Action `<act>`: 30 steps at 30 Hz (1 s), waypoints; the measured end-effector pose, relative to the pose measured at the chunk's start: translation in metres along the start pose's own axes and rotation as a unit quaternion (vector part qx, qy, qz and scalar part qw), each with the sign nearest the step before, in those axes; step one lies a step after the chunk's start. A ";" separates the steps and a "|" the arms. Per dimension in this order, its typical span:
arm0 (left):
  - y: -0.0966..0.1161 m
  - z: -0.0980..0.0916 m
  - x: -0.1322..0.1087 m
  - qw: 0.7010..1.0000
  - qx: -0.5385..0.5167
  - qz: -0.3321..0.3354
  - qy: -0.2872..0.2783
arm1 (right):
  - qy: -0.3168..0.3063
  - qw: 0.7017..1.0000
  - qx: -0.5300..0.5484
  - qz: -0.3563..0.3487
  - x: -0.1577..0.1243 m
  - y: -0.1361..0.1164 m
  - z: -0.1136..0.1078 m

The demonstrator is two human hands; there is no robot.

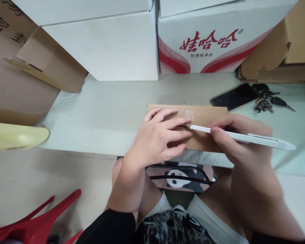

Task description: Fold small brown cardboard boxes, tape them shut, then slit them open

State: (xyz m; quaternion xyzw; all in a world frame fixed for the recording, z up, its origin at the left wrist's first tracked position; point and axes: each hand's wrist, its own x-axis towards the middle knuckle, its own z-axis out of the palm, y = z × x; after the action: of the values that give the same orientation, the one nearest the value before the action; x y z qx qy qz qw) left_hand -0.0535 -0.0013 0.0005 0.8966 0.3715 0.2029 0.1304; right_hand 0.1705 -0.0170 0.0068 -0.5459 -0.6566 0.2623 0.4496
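R hand [252,161] clamped on 1 white tool [240,137], L hand [159,135], fingers apart, on 1 cardboard box [208,115] nr 1 phone [237,97].

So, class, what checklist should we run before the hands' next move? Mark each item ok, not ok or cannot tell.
1. Left hand on the cardboard box: ok, laid across its top.
2. Right hand gripping the white tool: ok, held like a pen.
3. Left fingertips well clear of the tool's tip: not ok, they lie close on both sides.
4. Tip touching the clear tape: cannot tell.
5. Keys apart from the box: ok, beyond its right end.
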 end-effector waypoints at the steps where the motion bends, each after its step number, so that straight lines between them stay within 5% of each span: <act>1: 0.000 0.000 0.000 1.000 0.000 0.003 0.002 | -0.004 1.000 -0.001 -0.004 0.000 0.000 0.000; 24: 0.001 0.005 0.001 0.999 -0.006 -0.021 0.024 | -0.040 0.999 -0.015 -0.031 0.003 0.006 -0.003; 30: 0.000 0.006 0.001 0.999 -0.009 -0.019 0.032 | -0.005 1.000 -0.001 -0.018 0.003 0.009 -0.003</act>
State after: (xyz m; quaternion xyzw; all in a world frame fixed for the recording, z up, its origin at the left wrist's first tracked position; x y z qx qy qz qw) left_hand -0.0496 -0.0013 -0.0047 0.8811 0.3908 0.2323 0.1303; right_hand 0.1779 -0.0121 0.0017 -0.5335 -0.6688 0.2560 0.4500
